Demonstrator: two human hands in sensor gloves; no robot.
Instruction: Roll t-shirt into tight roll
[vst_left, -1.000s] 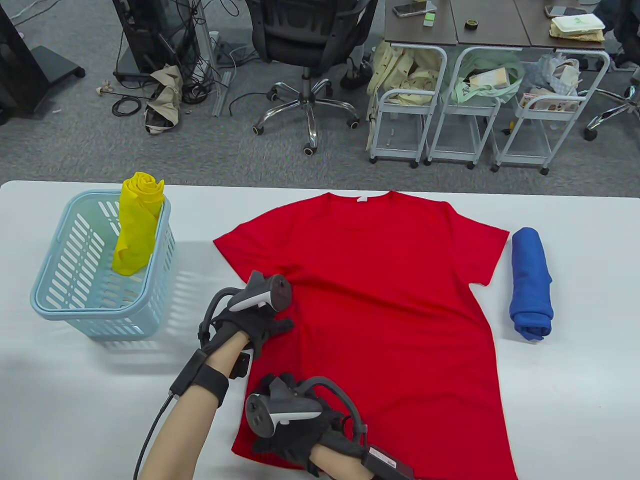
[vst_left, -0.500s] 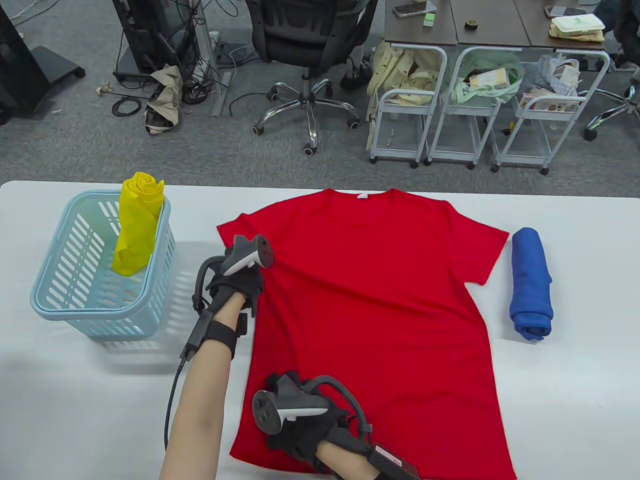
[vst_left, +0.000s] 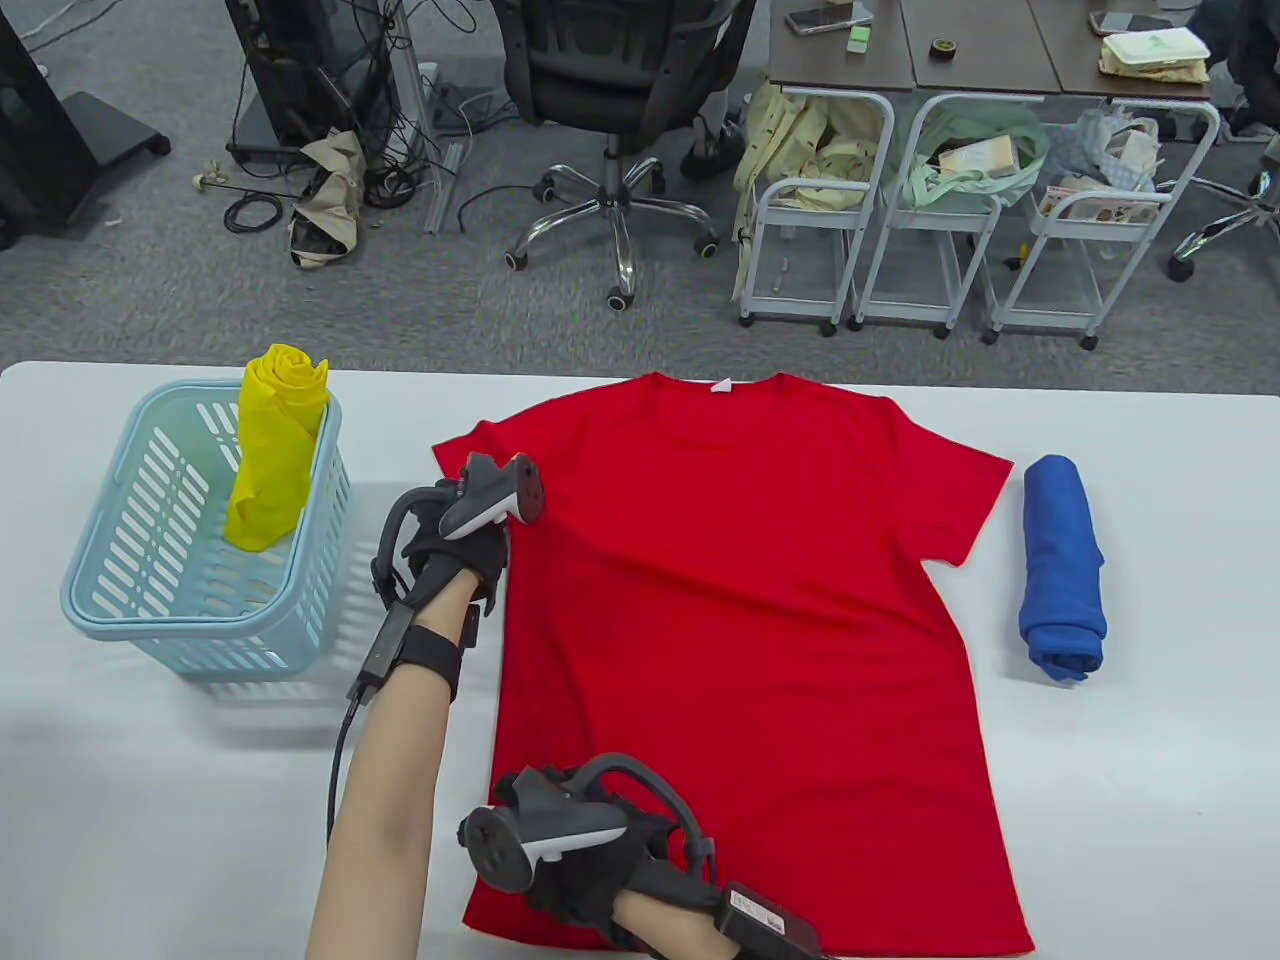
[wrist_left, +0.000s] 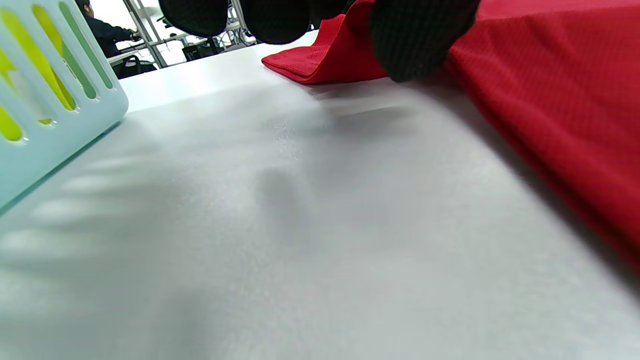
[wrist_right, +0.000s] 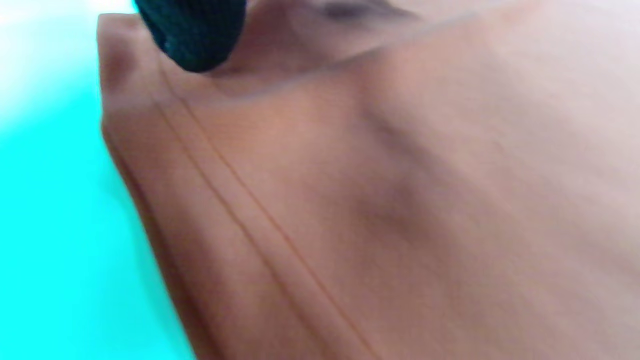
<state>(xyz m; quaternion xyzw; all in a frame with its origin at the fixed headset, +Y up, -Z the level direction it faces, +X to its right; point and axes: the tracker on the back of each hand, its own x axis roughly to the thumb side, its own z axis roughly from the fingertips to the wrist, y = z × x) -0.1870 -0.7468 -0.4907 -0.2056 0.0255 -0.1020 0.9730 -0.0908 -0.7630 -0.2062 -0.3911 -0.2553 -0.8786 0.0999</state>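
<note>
Red t-shirt (vst_left: 740, 620) lies flat, left hand (vst_left: 455, 545) at its sleeve.

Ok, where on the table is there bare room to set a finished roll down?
Bare table lies right of the red t-shirt, below the blue roll, and in front of the basket. The left sleeve side, with the left hand, is crowded.

Bare white table (vst_left: 200, 800) runs open down the near left, all the way beside the red t-shirt (vst_left: 740, 620). Far left, the blue basket (vst_left: 110, 600) with its yellow roll (vst_left: 270, 450) blocks passage. Right of the shirt, 1 blue roll (vst_left: 1062, 565) narrows that strip.
</note>
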